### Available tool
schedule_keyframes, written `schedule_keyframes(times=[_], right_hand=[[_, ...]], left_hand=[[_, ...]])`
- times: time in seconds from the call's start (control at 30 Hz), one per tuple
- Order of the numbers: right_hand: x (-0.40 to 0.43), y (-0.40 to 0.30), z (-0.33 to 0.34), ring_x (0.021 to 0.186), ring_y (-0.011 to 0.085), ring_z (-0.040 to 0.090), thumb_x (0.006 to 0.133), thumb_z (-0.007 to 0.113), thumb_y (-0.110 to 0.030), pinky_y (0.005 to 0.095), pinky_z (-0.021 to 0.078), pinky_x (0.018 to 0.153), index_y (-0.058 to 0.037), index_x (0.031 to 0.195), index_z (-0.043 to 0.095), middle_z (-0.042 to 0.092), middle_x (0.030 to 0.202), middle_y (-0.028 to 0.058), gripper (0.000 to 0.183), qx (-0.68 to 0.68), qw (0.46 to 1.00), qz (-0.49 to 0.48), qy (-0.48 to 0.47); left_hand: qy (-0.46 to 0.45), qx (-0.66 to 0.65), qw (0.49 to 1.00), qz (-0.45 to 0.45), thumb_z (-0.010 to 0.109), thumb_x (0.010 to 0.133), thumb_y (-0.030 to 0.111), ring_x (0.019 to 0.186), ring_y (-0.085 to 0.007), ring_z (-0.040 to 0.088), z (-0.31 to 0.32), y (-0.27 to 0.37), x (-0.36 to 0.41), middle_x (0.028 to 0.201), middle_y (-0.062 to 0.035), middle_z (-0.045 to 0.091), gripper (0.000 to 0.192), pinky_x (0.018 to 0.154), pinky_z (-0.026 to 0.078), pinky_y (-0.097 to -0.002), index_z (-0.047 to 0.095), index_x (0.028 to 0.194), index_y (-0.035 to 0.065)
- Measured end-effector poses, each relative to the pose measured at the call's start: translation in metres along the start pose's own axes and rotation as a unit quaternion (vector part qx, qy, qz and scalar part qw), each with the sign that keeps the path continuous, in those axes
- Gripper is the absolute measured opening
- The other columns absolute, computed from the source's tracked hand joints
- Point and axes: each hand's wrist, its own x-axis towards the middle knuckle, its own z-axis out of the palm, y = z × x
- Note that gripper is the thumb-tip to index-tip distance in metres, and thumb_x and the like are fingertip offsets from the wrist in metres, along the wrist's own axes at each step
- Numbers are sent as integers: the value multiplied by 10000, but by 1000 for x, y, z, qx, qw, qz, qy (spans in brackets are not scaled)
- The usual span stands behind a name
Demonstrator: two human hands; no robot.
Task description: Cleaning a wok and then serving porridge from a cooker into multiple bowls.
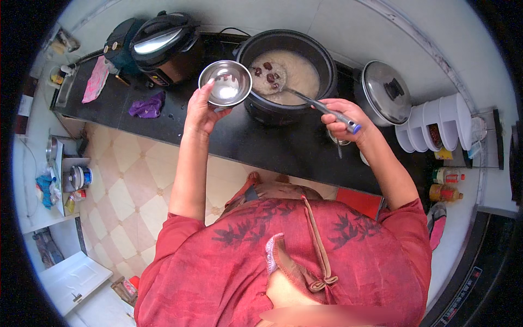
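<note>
My left hand [203, 107] grips a shiny metal bowl [226, 83] by its near side, the thumb over the rim; the bowl seems to hold no food. The handle of a metal ladle [320, 107] with a blue end is in my right hand [344, 118]. Its head is down in a large black pot [286, 36], at the left part of the pale porridge [304, 75]. Several dark red dates [270, 77] lie in and around the ladle's head, which the porridge partly hides. Bowl and pot are side by side, the bowl overlapping the pot's left rim in view.
On the black counter [229, 135], left, stand an electric pressure cooker [163, 49] and a dark green appliance [122, 49], with a purple cloth [148, 105] and a pink cloth [96, 79]. Right are a lidded pot [386, 92], a white rack [433, 122] and a partly hidden metal dish [342, 142].
</note>
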Motion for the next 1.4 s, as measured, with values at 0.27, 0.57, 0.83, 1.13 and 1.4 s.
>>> schedule_keyframes(times=[0.27,0.57,0.83,1.13,1.4], right_hand=[[-8,-10,19,375,130,473,843,457,-97,250,388,315,-21,1183,403,502,583,41,352,-265,953,-96,113],[11,4,24,431,156,472,829,459,-84,296,420,361,19,1180,433,485,645,73,367,-442,870,-128,175],[29,8,31,402,132,451,853,454,-103,270,370,326,-32,1142,413,493,620,63,300,-300,942,-65,136],[15,-6,4,380,102,412,925,366,-192,231,318,310,-82,932,428,461,598,21,126,86,996,12,-36],[14,6,-3,396,93,407,927,323,-199,220,315,317,-29,1037,461,449,627,6,245,198,974,36,-107]], left_hand=[[13,11,1000,-4,628,791,434,968,-240,559,1,2,-1,1119,-86,568,530,735,466,-446,473,1199,133],[18,18,1000,-6,623,794,438,991,-253,549,8,6,-6,1142,-86,553,543,754,455,-463,457,1209,129],[15,24,1000,-5,620,795,436,965,-243,566,3,5,-4,1126,-93,560,539,714,486,-433,458,1204,125],[31,22,999,-6,616,797,436,929,-237,583,1,3,-4,1113,-92,567,519,683,494,-416,470,1188,127],[26,12,1000,-4,622,790,448,924,-238,584,-3,3,-2,1106,-90,572,530,682,489,-418,472,1186,131]])
